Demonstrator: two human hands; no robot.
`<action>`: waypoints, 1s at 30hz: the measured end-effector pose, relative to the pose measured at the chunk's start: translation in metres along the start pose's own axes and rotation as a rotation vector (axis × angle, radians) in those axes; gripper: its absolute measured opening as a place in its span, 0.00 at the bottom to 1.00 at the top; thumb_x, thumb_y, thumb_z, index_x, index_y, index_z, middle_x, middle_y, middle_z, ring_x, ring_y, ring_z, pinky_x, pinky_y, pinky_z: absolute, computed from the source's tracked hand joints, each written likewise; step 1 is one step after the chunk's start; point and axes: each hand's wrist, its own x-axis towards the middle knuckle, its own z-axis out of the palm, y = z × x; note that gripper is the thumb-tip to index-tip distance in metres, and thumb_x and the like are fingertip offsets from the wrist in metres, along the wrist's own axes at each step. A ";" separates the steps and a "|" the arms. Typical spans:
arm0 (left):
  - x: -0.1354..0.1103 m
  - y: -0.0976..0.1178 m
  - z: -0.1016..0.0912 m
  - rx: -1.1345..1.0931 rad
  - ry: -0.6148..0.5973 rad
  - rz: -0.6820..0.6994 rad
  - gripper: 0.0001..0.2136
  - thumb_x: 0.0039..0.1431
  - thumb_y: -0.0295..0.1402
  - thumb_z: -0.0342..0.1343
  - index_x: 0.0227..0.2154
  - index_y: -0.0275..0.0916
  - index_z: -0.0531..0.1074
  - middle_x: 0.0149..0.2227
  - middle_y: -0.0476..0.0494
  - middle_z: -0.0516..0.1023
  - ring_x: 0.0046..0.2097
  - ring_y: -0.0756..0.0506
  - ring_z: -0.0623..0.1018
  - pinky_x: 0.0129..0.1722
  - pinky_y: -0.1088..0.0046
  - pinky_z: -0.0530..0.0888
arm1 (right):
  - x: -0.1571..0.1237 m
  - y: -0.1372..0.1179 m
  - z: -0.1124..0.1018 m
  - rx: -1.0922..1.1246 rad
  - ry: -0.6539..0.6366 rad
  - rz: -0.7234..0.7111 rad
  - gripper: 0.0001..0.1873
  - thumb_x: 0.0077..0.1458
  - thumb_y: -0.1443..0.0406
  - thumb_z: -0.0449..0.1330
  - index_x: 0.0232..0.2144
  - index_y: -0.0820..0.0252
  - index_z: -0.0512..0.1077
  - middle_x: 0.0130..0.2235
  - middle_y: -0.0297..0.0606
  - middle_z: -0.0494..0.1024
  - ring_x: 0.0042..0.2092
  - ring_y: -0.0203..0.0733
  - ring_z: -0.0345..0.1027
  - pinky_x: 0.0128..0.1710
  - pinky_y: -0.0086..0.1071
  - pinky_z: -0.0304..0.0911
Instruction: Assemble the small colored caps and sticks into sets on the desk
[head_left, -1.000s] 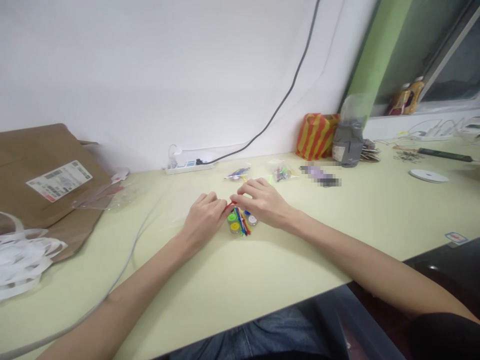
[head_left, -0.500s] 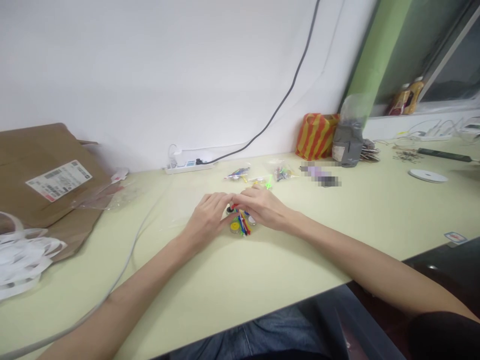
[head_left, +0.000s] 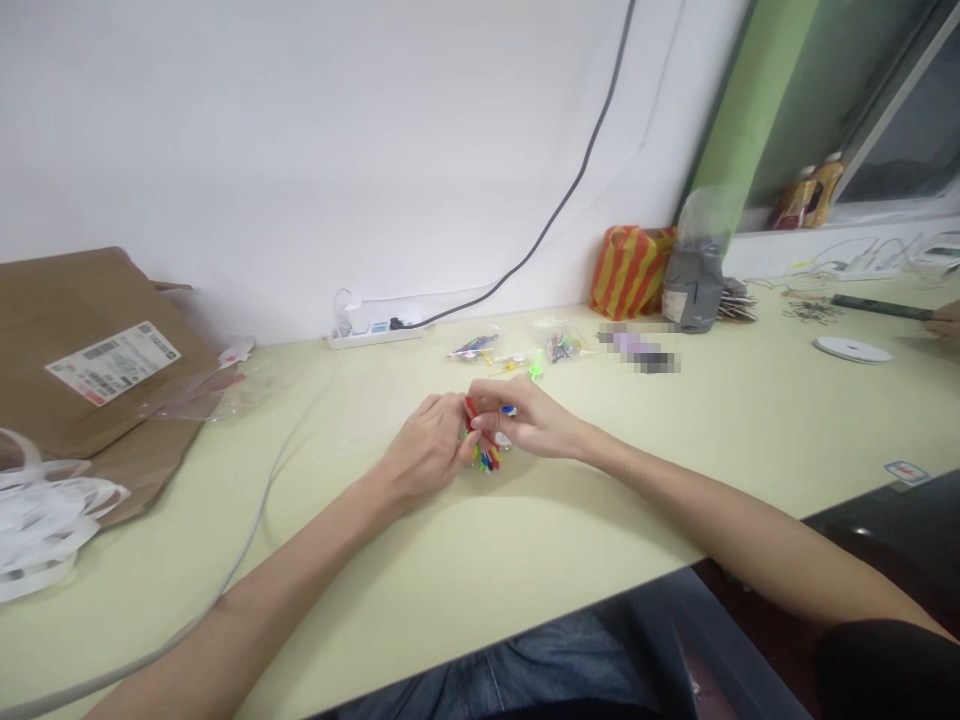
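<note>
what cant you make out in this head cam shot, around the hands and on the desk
Head view, the only one:
Coloured sticks: mostly covered by the left hand and right hand, so what the fingers grip is hidden.
Purplish item: pixelated, kind unknown.
Small plastic bag: contents too small to name.
Shipping label: print too small to read.
Another person's hand: cut off by the right edge.

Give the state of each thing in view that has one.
Left hand: pinching a red plastic stick
Right hand: curled beside it, grip unclear
Coloured sticks: bunched beneath the hands
Power strip: black plug inserted
Brown mailer: lying flat, label up
Striped bag: standing upright
</note>
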 end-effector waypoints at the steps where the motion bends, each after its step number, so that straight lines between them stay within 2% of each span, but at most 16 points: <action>1: 0.000 0.000 -0.001 -0.001 -0.002 0.026 0.04 0.66 0.28 0.43 0.39 0.40 0.62 0.36 0.43 0.73 0.37 0.43 0.72 0.41 0.63 0.71 | 0.000 -0.002 -0.004 0.085 0.003 0.028 0.11 0.64 0.64 0.53 0.29 0.57 0.59 0.22 0.29 0.70 0.25 0.35 0.65 0.30 0.30 0.60; 3: 0.000 0.000 -0.004 0.007 0.003 0.075 0.05 0.64 0.25 0.43 0.38 0.40 0.61 0.35 0.43 0.72 0.36 0.43 0.72 0.41 0.62 0.71 | 0.000 -0.001 -0.014 0.188 0.043 0.079 0.11 0.63 0.62 0.55 0.30 0.57 0.59 0.21 0.28 0.70 0.23 0.35 0.64 0.28 0.30 0.60; 5: -0.001 -0.004 -0.006 0.014 0.015 0.068 0.05 0.62 0.25 0.44 0.37 0.40 0.61 0.34 0.43 0.72 0.36 0.43 0.71 0.40 0.63 0.70 | -0.001 0.005 -0.025 0.189 0.095 0.144 0.10 0.62 0.59 0.56 0.32 0.57 0.61 0.22 0.30 0.73 0.23 0.35 0.66 0.27 0.29 0.60; 9: -0.004 -0.012 -0.008 0.033 0.024 -0.016 0.03 0.63 0.26 0.46 0.36 0.41 0.60 0.32 0.45 0.71 0.35 0.44 0.71 0.39 0.64 0.70 | -0.003 0.027 -0.043 -0.121 0.166 0.316 0.13 0.62 0.60 0.54 0.26 0.59 0.62 0.23 0.35 0.76 0.23 0.35 0.69 0.28 0.27 0.61; 11: -0.005 -0.015 -0.007 0.041 0.016 -0.035 0.03 0.64 0.27 0.46 0.36 0.41 0.61 0.31 0.46 0.70 0.34 0.44 0.70 0.38 0.65 0.70 | -0.004 0.037 -0.049 -0.349 0.132 0.397 0.16 0.61 0.63 0.52 0.21 0.60 0.62 0.20 0.35 0.75 0.22 0.34 0.67 0.28 0.26 0.59; 14: -0.005 -0.015 -0.006 0.041 0.001 -0.046 0.02 0.64 0.27 0.46 0.36 0.40 0.61 0.32 0.46 0.71 0.35 0.44 0.70 0.38 0.64 0.70 | -0.005 0.047 -0.054 -0.668 0.012 0.481 0.17 0.57 0.67 0.54 0.17 0.61 0.63 0.19 0.36 0.73 0.22 0.33 0.61 0.27 0.28 0.52; 17: -0.005 -0.013 -0.006 0.038 -0.014 -0.052 0.01 0.64 0.28 0.47 0.36 0.40 0.62 0.32 0.45 0.71 0.35 0.44 0.71 0.40 0.64 0.70 | -0.006 0.051 -0.056 -0.833 -0.101 0.559 0.16 0.56 0.67 0.55 0.17 0.62 0.65 0.20 0.38 0.73 0.22 0.34 0.57 0.25 0.30 0.48; 22: -0.005 -0.012 -0.006 0.028 -0.037 -0.072 0.02 0.64 0.29 0.47 0.36 0.40 0.64 0.32 0.45 0.72 0.35 0.44 0.71 0.40 0.64 0.71 | -0.009 0.051 -0.059 -0.818 -0.285 0.640 0.19 0.59 0.64 0.53 0.17 0.62 0.69 0.20 0.41 0.73 0.22 0.37 0.59 0.27 0.31 0.50; 26: -0.005 -0.012 -0.006 0.026 -0.049 -0.084 0.03 0.64 0.30 0.47 0.36 0.40 0.64 0.33 0.44 0.72 0.36 0.44 0.72 0.41 0.63 0.71 | -0.008 0.044 -0.061 -0.742 -0.325 0.685 0.23 0.62 0.62 0.51 0.16 0.62 0.69 0.20 0.42 0.75 0.22 0.38 0.62 0.29 0.32 0.55; 30: -0.005 -0.012 -0.007 0.020 -0.051 -0.091 0.03 0.64 0.30 0.47 0.36 0.40 0.65 0.33 0.44 0.73 0.36 0.44 0.72 0.41 0.63 0.71 | -0.007 0.036 -0.062 -0.601 -0.360 0.716 0.22 0.62 0.63 0.52 0.17 0.62 0.68 0.23 0.43 0.78 0.23 0.38 0.64 0.29 0.31 0.57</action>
